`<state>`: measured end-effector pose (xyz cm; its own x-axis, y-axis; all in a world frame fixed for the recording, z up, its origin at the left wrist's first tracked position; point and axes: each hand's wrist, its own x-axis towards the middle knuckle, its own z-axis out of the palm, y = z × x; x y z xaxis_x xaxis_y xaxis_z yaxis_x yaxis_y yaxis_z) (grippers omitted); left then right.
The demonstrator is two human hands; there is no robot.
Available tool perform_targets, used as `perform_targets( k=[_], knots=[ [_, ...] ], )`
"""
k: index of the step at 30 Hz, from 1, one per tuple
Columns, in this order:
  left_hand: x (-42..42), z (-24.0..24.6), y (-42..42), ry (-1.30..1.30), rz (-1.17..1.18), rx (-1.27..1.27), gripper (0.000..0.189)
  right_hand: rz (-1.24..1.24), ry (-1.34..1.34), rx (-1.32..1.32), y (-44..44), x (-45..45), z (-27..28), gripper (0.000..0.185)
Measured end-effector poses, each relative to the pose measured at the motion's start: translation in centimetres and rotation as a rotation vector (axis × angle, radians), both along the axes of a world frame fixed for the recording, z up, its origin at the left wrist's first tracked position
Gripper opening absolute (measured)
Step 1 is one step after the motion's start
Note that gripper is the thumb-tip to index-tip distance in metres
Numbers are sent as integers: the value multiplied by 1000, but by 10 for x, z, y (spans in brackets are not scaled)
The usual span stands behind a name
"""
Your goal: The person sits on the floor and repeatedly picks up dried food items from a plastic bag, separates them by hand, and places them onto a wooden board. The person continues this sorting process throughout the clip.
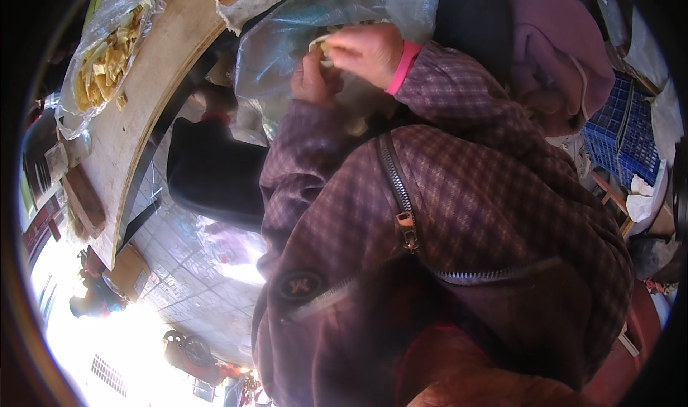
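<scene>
My left hand and my right hand meet over a large clear plastic bag. A small pale piece, too blurred to name exactly, is pinched between the fingers of both. A pink band circles my right wrist. Behind my hands, the contents of the bag are mostly hidden, though some pale bits show near its top. Both forearms are in the sleeves of a checked purple-brown jacket.
Left stands a wooden tabletop bearing an open plastic bag of yellowish pieces. A wooden block lies near its edge. Blue plastic crates stand at right, beside mauve cloth. Tiled paving shows below.
</scene>
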<state>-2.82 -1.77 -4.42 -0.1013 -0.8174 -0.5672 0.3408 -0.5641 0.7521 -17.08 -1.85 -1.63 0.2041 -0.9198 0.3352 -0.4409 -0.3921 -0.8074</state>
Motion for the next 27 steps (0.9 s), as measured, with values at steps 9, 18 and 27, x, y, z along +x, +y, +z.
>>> perform_targets(
  k=[9,18,27],
  knots=[
    [12,21,23,31,-220,-175,28,-85,-544,546,-17,-18,-3,22],
    [13,16,25,299,-323,-49,30,224,-709,973,-3,2,-4,21],
    [17,5,36,149,-260,-139,32,76,-1001,1132,2,-22,22,13]
  ],
)
